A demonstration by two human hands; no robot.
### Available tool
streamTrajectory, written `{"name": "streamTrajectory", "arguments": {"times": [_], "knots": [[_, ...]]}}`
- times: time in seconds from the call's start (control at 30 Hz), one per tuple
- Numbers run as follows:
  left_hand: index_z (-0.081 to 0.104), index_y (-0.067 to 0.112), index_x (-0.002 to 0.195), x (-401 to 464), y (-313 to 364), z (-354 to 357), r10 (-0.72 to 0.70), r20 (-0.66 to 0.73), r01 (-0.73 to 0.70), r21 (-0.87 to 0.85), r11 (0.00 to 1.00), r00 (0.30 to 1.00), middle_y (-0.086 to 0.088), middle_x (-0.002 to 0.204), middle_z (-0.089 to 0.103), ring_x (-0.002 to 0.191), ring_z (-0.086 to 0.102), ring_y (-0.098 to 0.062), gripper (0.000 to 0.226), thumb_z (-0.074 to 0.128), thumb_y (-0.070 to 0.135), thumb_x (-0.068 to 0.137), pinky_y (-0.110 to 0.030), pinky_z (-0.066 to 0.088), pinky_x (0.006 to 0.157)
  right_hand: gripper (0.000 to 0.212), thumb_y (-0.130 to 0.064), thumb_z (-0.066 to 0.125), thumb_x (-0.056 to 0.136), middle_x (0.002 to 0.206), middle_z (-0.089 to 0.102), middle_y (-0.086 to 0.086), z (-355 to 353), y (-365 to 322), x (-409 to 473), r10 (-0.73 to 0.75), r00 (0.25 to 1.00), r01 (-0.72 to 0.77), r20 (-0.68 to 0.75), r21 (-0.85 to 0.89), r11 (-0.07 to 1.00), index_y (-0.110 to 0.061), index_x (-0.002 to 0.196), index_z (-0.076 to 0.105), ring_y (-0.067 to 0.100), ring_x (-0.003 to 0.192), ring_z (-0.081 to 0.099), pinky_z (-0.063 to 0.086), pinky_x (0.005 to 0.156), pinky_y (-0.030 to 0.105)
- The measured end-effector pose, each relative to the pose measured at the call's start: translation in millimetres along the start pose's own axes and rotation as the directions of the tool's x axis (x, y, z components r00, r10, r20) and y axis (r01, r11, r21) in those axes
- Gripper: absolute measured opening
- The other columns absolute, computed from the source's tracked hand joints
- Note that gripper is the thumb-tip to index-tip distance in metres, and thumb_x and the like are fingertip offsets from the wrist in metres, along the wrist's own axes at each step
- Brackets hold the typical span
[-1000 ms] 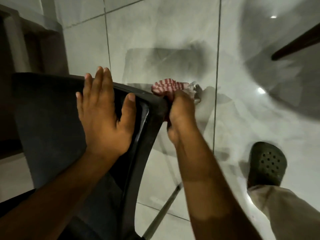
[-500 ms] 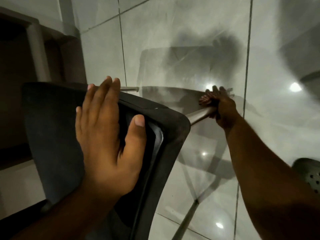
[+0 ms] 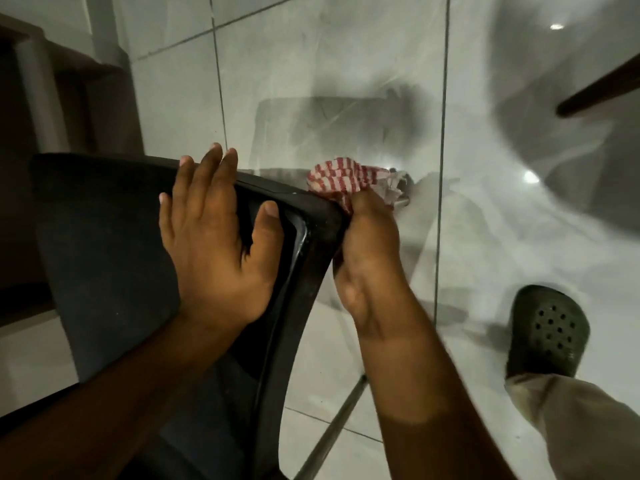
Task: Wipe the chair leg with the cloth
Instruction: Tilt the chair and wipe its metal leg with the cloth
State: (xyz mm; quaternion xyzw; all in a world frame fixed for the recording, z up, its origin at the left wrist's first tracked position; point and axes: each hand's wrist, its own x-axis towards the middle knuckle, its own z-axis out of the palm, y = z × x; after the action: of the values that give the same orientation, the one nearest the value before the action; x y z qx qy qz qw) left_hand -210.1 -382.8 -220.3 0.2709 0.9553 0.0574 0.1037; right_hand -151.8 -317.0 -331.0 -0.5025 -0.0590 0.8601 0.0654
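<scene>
A dark chair (image 3: 104,258) lies tipped over on the tiled floor, its seat facing me. My left hand (image 3: 214,237) rests flat on the seat with fingers spread over its top edge. My right hand (image 3: 367,258) is closed around a red-and-white striped cloth (image 3: 341,180) right at the seat's corner. The cloth wraps the metal chair leg (image 3: 401,201), of which only a short silver tip shows past the cloth. Another metal leg (image 3: 332,431) runs diagonally below my right forearm.
A dark perforated clog (image 3: 547,334) and a beige trouser leg (image 3: 575,424) stand at the lower right. Dark wooden furniture (image 3: 52,98) fills the upper left. A dark bar (image 3: 599,91) juts in at the upper right. Glossy grey floor tiles (image 3: 311,64) reflect lights.
My right hand slid with the cloth from far out on the leg back to the seat corner. The left hand stayed pressed on the seat.
</scene>
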Motion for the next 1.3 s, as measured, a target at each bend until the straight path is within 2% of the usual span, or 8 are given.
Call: {"name": "streamTrajectory", "arguments": {"times": [0.1,0.3,0.47,0.77,0.9,1.0,1.17,1.3], "knots": [[0.036,0.014,0.149,-0.2,0.6,-1.1,0.001,0.010,-0.001,0.009,1.000,1.000,-0.004,0.160,0.032,0.154,0.015,-0.023,0.073,0.026,0.053,0.088,-0.056,0.007,0.124,0.043,-0.022,0.051,0.093,0.121,0.072,0.014,2.2,-3.7,-6.6,0.004,1.000,-0.004,-0.016,0.013,1.000,-0.011,0.134,0.061,0.028,0.110,0.070,0.058,0.098,0.040],[0.037,0.016,0.149,2.0,-2.1,1.9,-0.002,-0.007,0.002,0.016,1.000,1.000,-0.001,0.160,0.033,0.153,0.015,-0.021,0.071,0.028,0.053,0.088,-0.055,0.008,0.125,0.045,-0.022,0.041,0.100,0.114,0.071,0.027,-35.6,0.8,63.2,-0.040,0.994,0.016,-0.102,-0.219,0.975,0.004,0.133,0.058,0.012,0.047,0.057,0.036,0.036,0.016],[0.039,0.011,0.147,1.4,-6.6,5.3,0.033,-0.014,-0.033,0.007,0.999,0.999,-0.004,0.159,0.035,0.153,0.018,-0.023,0.069,0.031,0.047,0.089,-0.059,0.012,0.123,0.044,-0.035,0.047,0.101,0.101,0.071,-0.002,-91.7,2.2,150.2,-0.033,0.998,0.010,-0.057,-0.355,0.935,-0.021,0.143,0.054,0.012,0.066,0.061,0.040,0.048,0.025],[0.041,0.004,0.144,3.9,-10.4,7.2,0.070,-0.034,-0.070,-0.012,0.997,0.997,-0.014,0.155,0.039,0.151,0.023,-0.030,0.068,0.033,0.044,0.089,-0.065,0.017,0.119,0.045,-0.042,0.046,0.104,0.114,0.069,0.005,-104.4,-10.4,178.6,0.099,0.992,-0.121,-0.075,-0.408,0.905,-0.031,0.147,0.048,0.015,0.072,0.060,0.044,0.054,0.028],[0.039,0.008,0.147,4.8,-4.7,4.4,0.020,-0.010,-0.020,0.021,1.000,1.000,-0.010,0.157,0.037,0.152,0.022,-0.029,0.072,0.031,0.047,0.088,-0.064,0.015,0.120,0.025,-0.025,0.046,0.101,0.091,0.075,0.010,-63.6,-17.8,107.9,0.048,0.998,-0.061,-0.041,-0.419,0.906,-0.018,0.109,0.068,0.016,0.063,0.061,0.039,0.050,0.028],[0.034,0.012,0.150,4.4,0.1,0.4,-0.014,0.027,0.013,0.037,0.999,1.000,-0.007,0.160,0.033,0.153,0.016,-0.026,0.075,0.030,0.051,0.086,-0.061,0.011,0.122,0.046,-0.033,0.050,0.091,0.115,0.075,0.016,-29.1,-16.3,47.8,0.052,0.998,-0.060,-0.032,-0.377,0.924,-0.009,0.128,0.063,0.023,0.083,0.070,0.047,0.049,0.023],[0.023,0.016,0.154,1.6,3.9,-4.9,-0.014,0.057,0.010,0.059,0.998,0.998,-0.004,0.165,0.019,0.155,0.007,-0.022,0.079,0.024,0.054,0.085,-0.054,0.003,0.125,0.092,-0.055,0.050,0.070,0.151,0.050,0.012,1.1,-10.3,1.0,0.078,0.994,-0.104,-0.081,-0.394,0.913,-0.021,0.155,0.036,0.034,0.133,0.054,0.048,0.108,0.054],[0.022,0.017,0.155,2.4,0.8,-1.3,0.002,0.043,-0.004,0.060,0.998,0.999,-0.003,0.166,0.017,0.155,0.005,-0.020,0.077,0.023,0.054,0.087,-0.050,0.001,0.126,0.098,-0.059,0.047,0.067,0.151,0.048,0.012,-10.8,-7.0,19.4,0.007,0.995,-0.050,-0.104,-0.415,0.908,-0.022,0.156,0.032,0.032,0.132,0.053,0.055,0.098,0.051]]}}
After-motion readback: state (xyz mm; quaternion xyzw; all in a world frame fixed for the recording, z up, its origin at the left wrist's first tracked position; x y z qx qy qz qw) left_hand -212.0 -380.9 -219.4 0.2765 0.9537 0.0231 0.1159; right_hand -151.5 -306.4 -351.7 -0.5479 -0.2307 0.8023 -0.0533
